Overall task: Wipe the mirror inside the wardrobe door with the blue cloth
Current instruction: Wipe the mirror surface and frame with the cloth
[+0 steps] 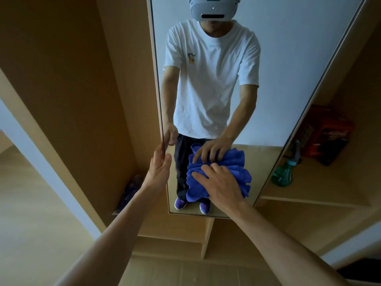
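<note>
The blue cloth (196,188) sits bunched against the lower part of the mirror (288,58), just above the glass's bottom edge. The right grip (221,183), a bare hand, lies on top of it. Its fingers are spread and bent over the folds, so it holds the cloth and presses it to the glass. Folds of cloth spill out past the hand on the right and below.

The left grip (159,170) is closed on the left edge of the wardrobe door (153,58). The thumb lies on the mirror side and the fingers wrap behind the edge. It holds the door at about the height of the cloth, just beside it but not touching it.

The mirror reflects the person in a white T-shirt, dark trousers and purple shoes, with both hands and the cloth doubled in the glass.

The wardrobe is pale wood and divided into open compartments. To the right of the door, a shelf (309,190) carries a green spray bottle (283,175) standing upright near its front. Behind and to the right of the bottle sits a red-orange box (327,131) with dark print. The print is too blurred to read, and I cannot tell whether bottle and box touch.

To the left of the door, low in the tall compartment, lies a purplish bundle (132,188) against the back corner. What it is cannot be made out. Below the door are further small compartments, with nothing visible inside them. A pale wooden floor (41,203) shows at the left.
</note>
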Motion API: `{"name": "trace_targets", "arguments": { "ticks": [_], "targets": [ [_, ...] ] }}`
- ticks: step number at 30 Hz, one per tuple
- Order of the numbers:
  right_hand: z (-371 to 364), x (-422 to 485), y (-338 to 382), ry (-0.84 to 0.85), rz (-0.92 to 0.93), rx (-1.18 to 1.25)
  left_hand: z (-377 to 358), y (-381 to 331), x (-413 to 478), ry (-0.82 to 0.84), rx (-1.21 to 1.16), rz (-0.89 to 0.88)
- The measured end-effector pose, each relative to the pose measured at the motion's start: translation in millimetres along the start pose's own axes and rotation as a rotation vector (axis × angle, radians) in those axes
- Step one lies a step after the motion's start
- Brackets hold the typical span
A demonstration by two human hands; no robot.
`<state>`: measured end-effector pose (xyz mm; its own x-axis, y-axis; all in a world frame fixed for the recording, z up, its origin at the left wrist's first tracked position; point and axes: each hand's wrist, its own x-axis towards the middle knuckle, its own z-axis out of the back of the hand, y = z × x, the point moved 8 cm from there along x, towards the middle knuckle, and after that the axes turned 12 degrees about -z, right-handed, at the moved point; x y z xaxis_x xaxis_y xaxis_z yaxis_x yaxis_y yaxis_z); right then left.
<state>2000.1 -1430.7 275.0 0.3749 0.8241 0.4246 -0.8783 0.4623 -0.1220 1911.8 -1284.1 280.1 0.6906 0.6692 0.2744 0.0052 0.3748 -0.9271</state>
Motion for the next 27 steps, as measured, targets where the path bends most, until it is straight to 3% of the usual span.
{"name": "trace_targets", "arguments": {
  "ticks": [15,27],
  "targets": [
    [121,29,-71,-0.226,-0.093,0.067,-15,-7,-12,-0.01,-0.041,-0.033],
    [40,-10,-72,-0.117,-0.075,0.07,-14,9,-10,-0.011,0.014,-0.043]
  ]
}}
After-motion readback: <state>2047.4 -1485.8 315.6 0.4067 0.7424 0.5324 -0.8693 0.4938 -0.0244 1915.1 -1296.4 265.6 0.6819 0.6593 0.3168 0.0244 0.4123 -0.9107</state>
